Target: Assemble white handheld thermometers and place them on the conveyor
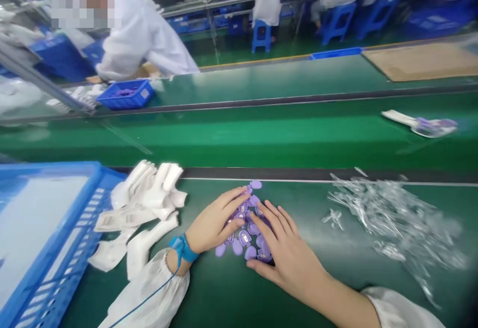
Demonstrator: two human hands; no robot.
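Observation:
Small flat purple plastic parts [245, 238] lie in a loose pile on the green tabletop between my two hands. My left hand [218, 218] rests over the pile's left side, fingers stretched out and touching some of the pieces. A blue wrist strap [183, 248] with a thin cord is around that wrist. From the right, my right hand [286, 246] lies against the pile with its fingers spread and thumb apart. Some purple parts are hidden under both hands. Left of my left hand is a heap of white curved plastic housings [153, 203].
A blue basket [87, 208] stands at the left edge. Clear transparent pieces [403, 218] are scattered at right. Beyond runs a green conveyor belt [239, 136] carrying a white-and-purple item [425, 123]. Across it are a small blue bin [127, 94] and a person in white [145, 34].

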